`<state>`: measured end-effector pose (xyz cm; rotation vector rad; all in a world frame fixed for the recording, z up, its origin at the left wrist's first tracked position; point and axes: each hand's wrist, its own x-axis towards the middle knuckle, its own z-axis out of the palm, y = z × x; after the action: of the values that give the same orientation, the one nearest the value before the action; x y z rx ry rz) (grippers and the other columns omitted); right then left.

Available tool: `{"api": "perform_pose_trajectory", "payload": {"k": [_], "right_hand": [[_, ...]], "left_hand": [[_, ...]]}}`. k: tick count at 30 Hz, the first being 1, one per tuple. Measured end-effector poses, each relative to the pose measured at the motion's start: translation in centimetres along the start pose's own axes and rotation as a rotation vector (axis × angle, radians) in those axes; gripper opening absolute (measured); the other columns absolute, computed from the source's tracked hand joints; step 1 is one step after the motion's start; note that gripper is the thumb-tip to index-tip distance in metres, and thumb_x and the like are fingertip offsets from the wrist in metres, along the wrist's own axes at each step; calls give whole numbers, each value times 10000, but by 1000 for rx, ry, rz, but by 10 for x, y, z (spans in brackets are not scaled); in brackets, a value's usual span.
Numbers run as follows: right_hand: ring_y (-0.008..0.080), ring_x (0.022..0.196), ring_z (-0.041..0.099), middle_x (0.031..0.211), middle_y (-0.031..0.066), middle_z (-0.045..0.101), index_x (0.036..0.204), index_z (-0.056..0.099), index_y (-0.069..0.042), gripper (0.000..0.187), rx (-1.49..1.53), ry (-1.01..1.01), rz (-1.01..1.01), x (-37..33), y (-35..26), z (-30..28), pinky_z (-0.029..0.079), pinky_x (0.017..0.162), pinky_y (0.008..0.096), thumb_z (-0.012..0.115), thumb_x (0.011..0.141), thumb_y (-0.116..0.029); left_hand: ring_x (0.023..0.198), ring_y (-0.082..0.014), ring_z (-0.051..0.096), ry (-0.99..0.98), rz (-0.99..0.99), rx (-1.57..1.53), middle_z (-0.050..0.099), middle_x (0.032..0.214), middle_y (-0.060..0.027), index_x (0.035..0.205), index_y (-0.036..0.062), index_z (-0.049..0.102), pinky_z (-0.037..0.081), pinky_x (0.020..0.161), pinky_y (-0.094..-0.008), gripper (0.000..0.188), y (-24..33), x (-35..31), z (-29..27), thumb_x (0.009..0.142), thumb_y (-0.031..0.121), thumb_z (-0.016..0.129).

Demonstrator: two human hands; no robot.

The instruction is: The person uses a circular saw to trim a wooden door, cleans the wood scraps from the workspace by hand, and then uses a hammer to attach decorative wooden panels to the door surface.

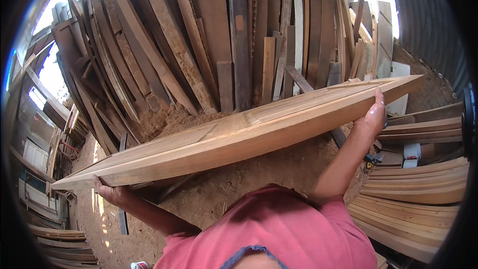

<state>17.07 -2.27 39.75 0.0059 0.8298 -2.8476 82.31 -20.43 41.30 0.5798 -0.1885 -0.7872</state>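
Observation:
A large wooden door (234,150) with recessed panels stretches across in front of me, its long thick edge facing my body. It slants, its right end farther away than its left. My left hand (110,192) grips the near edge by the left end, fingers partly hidden under the wood. Toward the right end, my right hand (373,116) is closed round the same edge, with pale smears on its skin. Dark narrow bars (299,78) show beyond and beneath the door; whether it rests on them I cannot tell.
Many tall planks (209,35) lean upright along the far side, with a heap of sawdust (169,122) at their feet. Stacked boards (406,219) lie at my right, near a white container (412,154). A corrugated metal wall (430,25) stands far right.

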Motion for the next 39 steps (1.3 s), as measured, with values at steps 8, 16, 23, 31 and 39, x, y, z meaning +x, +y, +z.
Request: {"api": "perform_pose_trajectory", "payload": {"k": [8,16,23,31,39], "right_hand": [[318,822,677,1032,199,619,1234,484,159,528,-260,90,-293,95,28,41,593,713,427,685,925,-219],[288,970,689,1088,231,688,1134,640,126,413,-642,-50,-896,52,44,163,542,859,362,617,983,-258],[194,842,684,919,104,726,1269,654,-17,482,-943,-1269,-1255,-152,106,240,520,860,319,710,920,-345],[219,840,693,951,106,708,1132,690,-14,645,-912,-1436,-1431,-137,127,263,566,805,328,878,695,-450],[213,1055,616,1108,93,649,1192,637,43,621,-984,-1454,-1237,-106,143,277,478,986,353,885,749,-314]], "left_hand": [[1442,-426,235,61,-211,-151,307,1567,-208,1473,56,388,73,1149,-712,703,-6,-14,79,907,466,469],[1308,-413,418,-196,-94,43,458,1394,-270,1333,-7,449,201,1087,-706,591,-9,28,138,943,431,371],[1411,-463,336,-418,-211,17,342,1529,-337,1451,-99,315,96,1139,-691,641,-33,39,178,1005,355,234],[1517,-489,-16,-442,-142,90,33,1637,-325,1561,-32,169,-148,1120,-689,796,-26,33,183,999,511,324],[1296,-325,496,-281,-20,247,578,1348,-197,1204,103,647,382,1074,-502,456,-189,187,-80,995,447,433]]}}
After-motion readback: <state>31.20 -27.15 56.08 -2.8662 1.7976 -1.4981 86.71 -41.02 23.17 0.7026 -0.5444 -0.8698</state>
